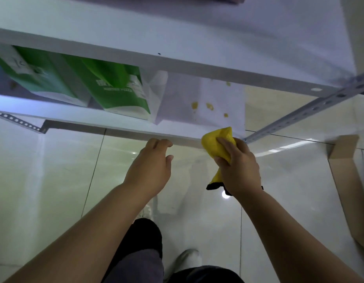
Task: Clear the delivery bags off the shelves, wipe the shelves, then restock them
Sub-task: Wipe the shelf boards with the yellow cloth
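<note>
The right hand [239,166] is closed around a bunched yellow cloth [218,146], which has a dark edge hanging below the palm. The top of the cloth lies at the front edge of the lower shelf [115,121], near its right front corner, just beside the perforated metal upright [311,111]. The left hand [151,166] holds nothing; its fingers are curled and the fingertips touch the front edge of the same shelf, to the left of the cloth. On the right part of this shelf there are several yellowish stains [209,106], a little behind the cloth. Two green delivery bags [107,86] stand on the left part of the shelf, and a clear plastic bag [156,92] is just beside them. The upper shelf [177,37] is white and hides the tops of the bags. A brown cardboard box [348,170] stands on the tiled floor [54,170], near the right side.
</note>
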Available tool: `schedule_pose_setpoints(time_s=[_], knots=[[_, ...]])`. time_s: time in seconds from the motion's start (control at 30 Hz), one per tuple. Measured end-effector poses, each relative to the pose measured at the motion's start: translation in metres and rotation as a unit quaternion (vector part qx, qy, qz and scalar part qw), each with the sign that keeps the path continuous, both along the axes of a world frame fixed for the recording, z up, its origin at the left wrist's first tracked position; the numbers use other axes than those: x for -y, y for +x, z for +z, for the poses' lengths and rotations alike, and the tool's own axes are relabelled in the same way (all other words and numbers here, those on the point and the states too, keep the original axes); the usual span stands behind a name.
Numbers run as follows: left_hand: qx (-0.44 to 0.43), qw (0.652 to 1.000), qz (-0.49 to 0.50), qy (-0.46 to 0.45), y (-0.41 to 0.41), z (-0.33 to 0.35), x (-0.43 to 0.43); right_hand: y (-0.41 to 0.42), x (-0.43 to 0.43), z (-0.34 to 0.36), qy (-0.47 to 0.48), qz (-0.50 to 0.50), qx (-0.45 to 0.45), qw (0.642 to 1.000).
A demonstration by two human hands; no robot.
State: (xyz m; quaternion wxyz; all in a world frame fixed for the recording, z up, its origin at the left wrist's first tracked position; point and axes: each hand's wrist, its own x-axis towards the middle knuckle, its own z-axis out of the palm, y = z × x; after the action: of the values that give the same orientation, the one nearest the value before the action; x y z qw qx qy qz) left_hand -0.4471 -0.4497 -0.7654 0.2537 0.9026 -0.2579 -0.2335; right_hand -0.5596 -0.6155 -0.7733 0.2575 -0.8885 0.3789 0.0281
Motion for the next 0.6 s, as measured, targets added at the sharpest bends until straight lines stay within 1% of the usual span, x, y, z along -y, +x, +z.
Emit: schedule_pose_setpoints(time_s=[0.17, 0.4, 0.47, 0.6], knots=[[0.017, 1.000, -0.023, -0.012, 0.024, -0.058, 0.034, 0.023, 0.025, -0.055, -0.010, -0.023, 0.015, 1.000], [0.062, 0.996, -0.060, -0.029, 0.056, -0.138, 0.079, 0.054, 0.063, -0.130, -0.058, -0.025, 0.043, 0.997], [0.083, 0.994, -0.073, -0.026, 0.065, -0.158, 0.091, 0.063, 0.075, -0.145, -0.086, -0.029, 0.053, 0.994], [0.113, 0.989, -0.094, -0.002, 0.078, -0.186, 0.111, 0.079, 0.100, -0.165, -0.184, -0.060, 0.071, 0.978]])
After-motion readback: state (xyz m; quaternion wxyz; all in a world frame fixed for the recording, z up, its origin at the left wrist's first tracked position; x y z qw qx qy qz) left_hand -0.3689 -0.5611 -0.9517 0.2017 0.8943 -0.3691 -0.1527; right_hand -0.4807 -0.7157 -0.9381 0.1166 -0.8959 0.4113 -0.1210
